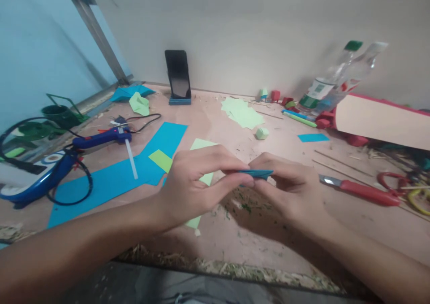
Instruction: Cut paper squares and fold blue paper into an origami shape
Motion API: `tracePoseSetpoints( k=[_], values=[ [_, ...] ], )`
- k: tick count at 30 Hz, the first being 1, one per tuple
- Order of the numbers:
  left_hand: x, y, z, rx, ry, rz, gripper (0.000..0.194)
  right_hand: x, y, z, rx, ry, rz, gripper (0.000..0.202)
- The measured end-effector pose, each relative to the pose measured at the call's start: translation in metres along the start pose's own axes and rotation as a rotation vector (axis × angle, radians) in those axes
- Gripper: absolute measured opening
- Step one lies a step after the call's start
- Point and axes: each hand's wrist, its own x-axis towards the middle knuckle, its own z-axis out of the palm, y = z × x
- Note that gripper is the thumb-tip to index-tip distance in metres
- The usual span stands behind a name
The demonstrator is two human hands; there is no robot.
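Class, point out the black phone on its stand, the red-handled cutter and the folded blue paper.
Upright black phone (177,71): head view, screen.
Red-handled metal cutter (367,193): head view, handle.
Folded blue paper piece (260,173): head view, visible middle.

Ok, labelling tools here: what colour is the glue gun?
Dark blue glue gun, clearest in head view.

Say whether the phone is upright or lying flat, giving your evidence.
Upright: the phone stands on end in a blue holder, its dark screen facing the camera.
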Motion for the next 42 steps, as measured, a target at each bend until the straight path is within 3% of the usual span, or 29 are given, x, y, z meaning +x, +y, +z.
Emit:
tracePoseSetpoints(
  k=[6, 23, 42],
  values=[
    [-0.0023, -0.0022, 0.0005, -0.048, -0.038, -0.128, 0.006, -0.0001, -0.0005, -0.0001, -0.038, 0.017, 0.019, 0.014],
    [-0.0047, -0.0065, 0.0002, -0.029, -0.025, -0.011, 0.008, -0.0043, 0.0021, 0.0005, -0.002, 0.045, -0.028, 0.023],
    [-0.0054, -0.0045, -0.0011, 0.042, -0.017, 0.013, 0.01, -0.0052, 0.0069, 0.0008, 0.002, 0.043, -0.021, 0.024]
  ],
)
